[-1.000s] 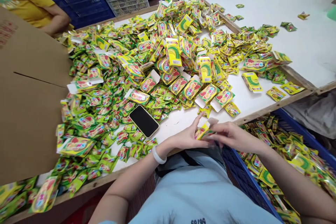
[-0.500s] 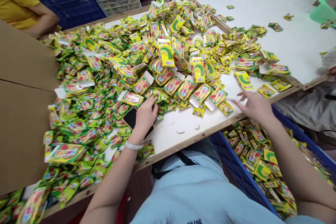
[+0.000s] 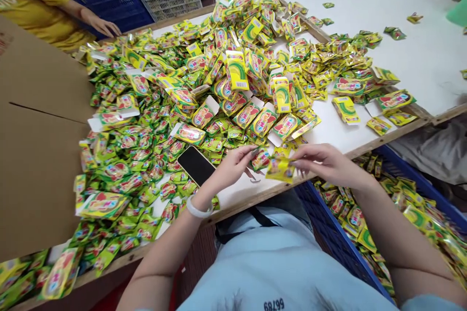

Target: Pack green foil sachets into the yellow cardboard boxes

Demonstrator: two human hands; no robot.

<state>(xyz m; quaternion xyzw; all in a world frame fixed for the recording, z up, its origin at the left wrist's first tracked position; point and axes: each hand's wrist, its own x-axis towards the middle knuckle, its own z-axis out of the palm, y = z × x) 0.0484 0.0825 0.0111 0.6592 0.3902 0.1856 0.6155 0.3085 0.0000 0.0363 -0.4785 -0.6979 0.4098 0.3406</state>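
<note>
My left hand (image 3: 237, 165) pinches a small green candy packet (image 3: 261, 159) by its edge, above the white tabletop near the front edge. Close beside it, my right hand (image 3: 321, 163) grips a yellow candy packet (image 3: 280, 169) between thumb and fingers; this packet is slightly blurred. The two packets nearly meet in front of my body. A black-screened phone (image 3: 197, 165) lies left of my left hand, among the green packets. Just beyond my hands, several small printed boxes (image 3: 264, 120) with open white flaps rest against the pile.
A cardboard box (image 3: 40, 146) stands at the left. Below the table at right is a blue crate (image 3: 339, 238) filled with packed boxes. A co-worker's hand (image 3: 100, 22) rests at the far left table edge. A wooden strip (image 3: 314, 30) divides the white tabletop.
Both hands have come toward each other and nearer my body, each now with a packet. The phone is more exposed. The co-worker's arm has stretched out along the table edge.
</note>
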